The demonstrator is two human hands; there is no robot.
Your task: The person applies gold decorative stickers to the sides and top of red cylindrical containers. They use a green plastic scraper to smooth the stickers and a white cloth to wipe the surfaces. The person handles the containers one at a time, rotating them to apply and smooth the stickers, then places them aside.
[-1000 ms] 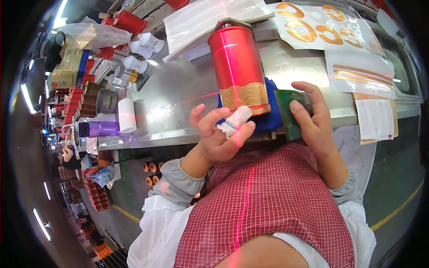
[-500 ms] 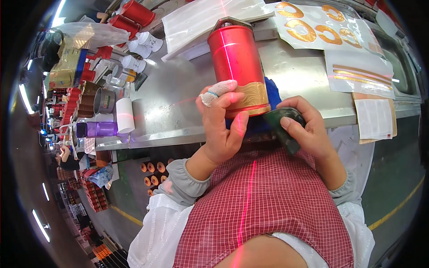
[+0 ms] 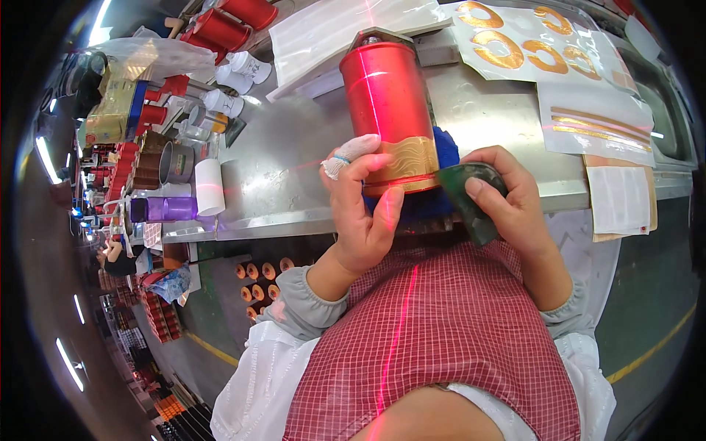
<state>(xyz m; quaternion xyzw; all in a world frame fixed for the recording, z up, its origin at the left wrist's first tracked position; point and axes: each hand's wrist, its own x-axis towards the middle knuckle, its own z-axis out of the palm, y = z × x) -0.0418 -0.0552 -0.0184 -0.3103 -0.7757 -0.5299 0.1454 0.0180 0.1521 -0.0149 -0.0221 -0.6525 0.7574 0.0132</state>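
A glossy red cylindrical canister (image 3: 388,92) lies on a stand at the table's front, its near end wrapped in a gold wave-patterned band (image 3: 403,160). My left hand (image 3: 360,202) is at the band's left side, fingertips at its surface and thumb by the near rim. Its fingers are apart, and one wears a white cloth finger cover (image 3: 351,156). A dark green, flat scraper-like piece (image 3: 476,209) is pinched between the thumb and fingers of my right hand (image 3: 518,202). The piece's upper corner is beside the band's right end. Blue cloth (image 3: 446,151) shows behind and below the canister.
Sheets with gold ring-shaped stickers (image 3: 498,53) and gold strips (image 3: 599,126) lie to the right on the metal table (image 3: 276,158). A white roll (image 3: 209,187), a purple bottle (image 3: 165,209), white cups (image 3: 254,67) and red canisters (image 3: 250,11) stand left.
My left hand has shifted slightly left and down along the band. The green piece has tilted more upright in my right hand. The view has moved slightly.
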